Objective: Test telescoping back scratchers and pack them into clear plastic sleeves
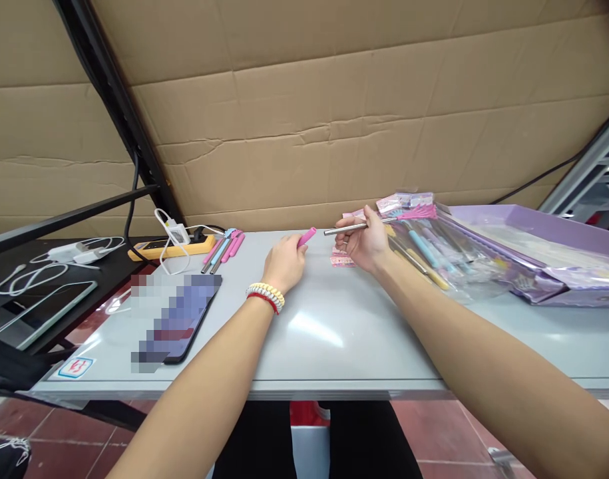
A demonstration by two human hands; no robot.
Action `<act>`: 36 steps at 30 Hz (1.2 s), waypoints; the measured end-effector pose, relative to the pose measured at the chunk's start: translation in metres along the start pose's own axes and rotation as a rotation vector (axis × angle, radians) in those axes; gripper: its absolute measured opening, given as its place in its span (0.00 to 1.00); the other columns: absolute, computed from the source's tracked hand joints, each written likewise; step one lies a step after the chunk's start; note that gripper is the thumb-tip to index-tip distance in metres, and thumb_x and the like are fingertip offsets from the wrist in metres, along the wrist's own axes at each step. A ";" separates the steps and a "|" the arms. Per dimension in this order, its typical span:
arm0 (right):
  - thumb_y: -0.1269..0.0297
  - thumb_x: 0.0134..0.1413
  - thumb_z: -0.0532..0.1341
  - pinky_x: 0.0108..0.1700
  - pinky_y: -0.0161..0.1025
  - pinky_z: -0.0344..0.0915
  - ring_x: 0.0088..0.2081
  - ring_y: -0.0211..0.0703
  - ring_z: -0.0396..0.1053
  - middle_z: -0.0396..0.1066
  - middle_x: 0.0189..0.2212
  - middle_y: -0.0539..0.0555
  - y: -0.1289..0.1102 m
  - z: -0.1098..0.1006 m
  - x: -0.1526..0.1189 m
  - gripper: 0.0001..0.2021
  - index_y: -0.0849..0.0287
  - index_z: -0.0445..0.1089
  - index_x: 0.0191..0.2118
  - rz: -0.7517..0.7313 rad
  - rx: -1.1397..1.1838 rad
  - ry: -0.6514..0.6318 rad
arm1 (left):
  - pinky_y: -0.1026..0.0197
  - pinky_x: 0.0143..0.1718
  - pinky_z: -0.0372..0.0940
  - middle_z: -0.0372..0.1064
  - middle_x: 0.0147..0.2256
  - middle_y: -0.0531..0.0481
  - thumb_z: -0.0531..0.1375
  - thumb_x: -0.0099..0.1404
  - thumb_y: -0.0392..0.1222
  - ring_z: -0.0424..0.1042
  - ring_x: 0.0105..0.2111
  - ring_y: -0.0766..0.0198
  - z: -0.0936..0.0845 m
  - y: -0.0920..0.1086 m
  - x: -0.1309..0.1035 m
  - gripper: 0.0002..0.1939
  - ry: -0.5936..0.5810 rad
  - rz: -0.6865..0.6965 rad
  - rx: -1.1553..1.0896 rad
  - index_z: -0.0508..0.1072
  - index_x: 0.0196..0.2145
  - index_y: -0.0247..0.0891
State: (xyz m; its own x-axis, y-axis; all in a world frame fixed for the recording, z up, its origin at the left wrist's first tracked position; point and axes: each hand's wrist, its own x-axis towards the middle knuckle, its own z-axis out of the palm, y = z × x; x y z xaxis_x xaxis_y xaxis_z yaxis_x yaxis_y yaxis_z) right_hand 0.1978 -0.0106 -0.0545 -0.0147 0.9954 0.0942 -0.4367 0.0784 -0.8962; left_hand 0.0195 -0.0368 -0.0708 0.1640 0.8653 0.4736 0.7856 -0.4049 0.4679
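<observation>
- The left hand (284, 263), at centre frame, is clamping a pink tube (307, 236) in closed fingers, its end poking out toward the upper right.
- The right hand (367, 243), just right of centre, is gripping a metal rod (347, 229) between thumb and fingers; the rod is pointing left, its tip sitting near the tube but apart from it.
- A pink forked head (418, 211) is showing at the rod's far end, right of the hand.
- For good control, pinching both pieces near their facing ends would probably be steadying them best; tilting the tube to match the rod's line should be helping, and a light grip should be sparing the slim metal.
- Clear-wrapped pieces (426, 249) are lying right of centre, beside a purple box (544, 256) at the right edge.
- Pink and blue handled pieces (230, 246) are resting left of centre, above a dark phone (187, 319) on the grey table (334, 359).
</observation>
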 end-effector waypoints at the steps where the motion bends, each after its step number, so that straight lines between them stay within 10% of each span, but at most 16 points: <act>1: 0.40 0.56 0.44 0.22 0.35 0.56 0.17 0.37 0.58 0.60 0.13 0.53 0.000 -0.001 0.001 0.30 0.59 0.66 0.21 -0.005 -0.007 0.011 | 0.58 0.38 0.61 0.70 0.37 0.44 0.51 0.66 0.37 0.68 0.38 0.56 0.001 -0.002 0.000 0.09 -0.004 0.000 0.022 0.70 0.40 0.39; 10: 0.34 0.52 0.46 0.20 0.34 0.56 0.16 0.36 0.59 0.62 0.14 0.53 0.004 0.004 -0.001 0.31 0.59 0.64 0.22 0.002 -0.052 0.025 | 0.58 0.44 0.61 0.70 0.39 0.45 0.53 0.65 0.38 0.68 0.40 0.57 0.004 -0.007 0.000 0.14 -0.016 -0.003 0.023 0.73 0.46 0.40; 36: 0.60 0.51 0.52 0.14 0.34 0.52 0.12 0.37 0.56 0.60 0.11 0.51 0.015 -0.001 0.002 0.14 0.57 0.57 0.18 0.035 -0.186 0.022 | 0.62 0.33 0.57 0.70 0.32 0.50 0.52 0.66 0.45 0.67 0.35 0.60 -0.007 -0.007 -0.003 0.12 -0.103 0.139 0.089 0.76 0.39 0.44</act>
State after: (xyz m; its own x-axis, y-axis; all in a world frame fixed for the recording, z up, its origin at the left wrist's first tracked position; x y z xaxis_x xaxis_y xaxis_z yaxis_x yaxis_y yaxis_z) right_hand 0.1916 -0.0069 -0.0683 -0.0066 0.9985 0.0535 -0.2625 0.0499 -0.9636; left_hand 0.0089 -0.0387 -0.0702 0.3310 0.8302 0.4485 0.8000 -0.4990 0.3332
